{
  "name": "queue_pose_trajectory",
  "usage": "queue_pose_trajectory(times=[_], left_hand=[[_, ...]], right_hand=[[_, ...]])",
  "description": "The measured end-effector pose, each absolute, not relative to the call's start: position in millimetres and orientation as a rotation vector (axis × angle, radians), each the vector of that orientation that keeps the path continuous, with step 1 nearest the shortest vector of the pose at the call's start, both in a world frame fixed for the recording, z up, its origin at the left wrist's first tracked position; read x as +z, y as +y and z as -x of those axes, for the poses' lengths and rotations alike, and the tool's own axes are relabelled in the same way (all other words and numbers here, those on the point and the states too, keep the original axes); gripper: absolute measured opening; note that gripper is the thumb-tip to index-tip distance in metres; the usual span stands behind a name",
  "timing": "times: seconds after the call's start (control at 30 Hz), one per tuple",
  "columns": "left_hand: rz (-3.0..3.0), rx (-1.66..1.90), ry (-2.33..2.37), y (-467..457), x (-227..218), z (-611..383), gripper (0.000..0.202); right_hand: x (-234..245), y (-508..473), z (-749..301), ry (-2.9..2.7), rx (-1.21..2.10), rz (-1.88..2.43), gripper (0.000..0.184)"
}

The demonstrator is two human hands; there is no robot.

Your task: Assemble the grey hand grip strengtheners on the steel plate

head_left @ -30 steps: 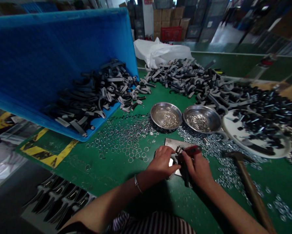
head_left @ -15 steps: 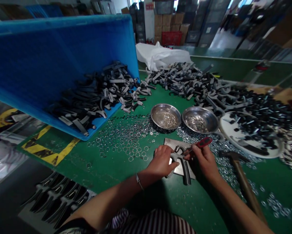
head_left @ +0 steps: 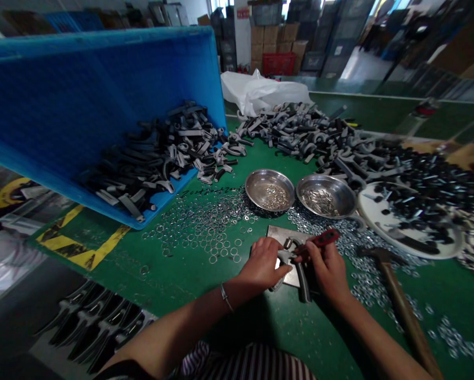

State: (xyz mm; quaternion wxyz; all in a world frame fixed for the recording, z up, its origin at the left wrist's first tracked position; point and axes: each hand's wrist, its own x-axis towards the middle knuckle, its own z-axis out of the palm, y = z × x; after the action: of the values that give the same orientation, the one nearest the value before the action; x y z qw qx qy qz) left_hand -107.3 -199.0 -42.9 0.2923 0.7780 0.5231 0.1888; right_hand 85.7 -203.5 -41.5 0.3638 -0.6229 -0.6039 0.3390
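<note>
My left hand (head_left: 263, 264) curls closed upon the grey clamp (head_left: 302, 278), positioned over the metal plate (head_left: 275, 232). My right hand (head_left: 329, 268) pinches the red-handled tool (head_left: 327, 237), more of whose handle shows than one second earlier.

Person, partly visible, lower half of the frame. Left hand (head_left: 263, 264), at centre: bare. Left wrist: one thin bracelet (head_left: 226, 298), silver-coloured, narrow band, small raised detail on its upper part. Left forearm: bare. Dark sleeve (head_left: 124, 370), lower left edge, plain, finer detail lost in shadow. Right hand (head_left: 328, 269), right of centre: bare; forearm likewise. Striped garment (head_left: 261, 364), bottom centre: narrow lengthwise stripes, dark and pale alternating. Gathered cloth (head_left: 195, 359), beside it: striped, purplish, folded.
</note>
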Motion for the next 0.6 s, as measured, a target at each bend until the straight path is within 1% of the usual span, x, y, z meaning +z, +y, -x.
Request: queue_pose_trajectory(times=[0.17, 0.27, 0.33, 0.4, 0.47, 0.53, 0.6], left_hand=[[-2.072, 0.450, 1.420, -198.3, -36.6, 106.0, 0.035], [-2.065, 0.401, 1.479, -199.7, -32.9, 101.8, 0.033], [-2.078, 0.377, 1.513, -202.2, -31.9, 98.3, 0.031], [-2.101, 0.381, 1.532, -205.5, -32.3, 96.4, 0.030], [-2.123, 0.399, 1.527, -207.3, -32.6, 98.1, 0.033], [-2.160, 0.414, 1.465, -203.2, -30.8, 104.8, 0.038], [-2.221, 0.440, 1.375, -188.1, -25.0, 115.2, 0.038]], right_hand=[[-44.2, -192.9, -80.4, -1.940, 0.628, 1.727, 0.028], [-32.0, -189.6, -72.0, -2.052, 0.664, 1.630, 0.023], [-15.9, -191.6, -65.4, -1.952, 0.797, 1.502, 0.019], [0.5, -195.0, -63.1, -1.710, 0.967, 1.339, 0.020], [8.8, -195.5, -71.9, -1.490, 1.013, 1.253, 0.021], [3.5, -190.8, -95.8, -1.512, 0.901, 1.366, 0.021], [-11.9, -182.9, -131.0, -1.743, 0.715, 1.664, 0.023]])
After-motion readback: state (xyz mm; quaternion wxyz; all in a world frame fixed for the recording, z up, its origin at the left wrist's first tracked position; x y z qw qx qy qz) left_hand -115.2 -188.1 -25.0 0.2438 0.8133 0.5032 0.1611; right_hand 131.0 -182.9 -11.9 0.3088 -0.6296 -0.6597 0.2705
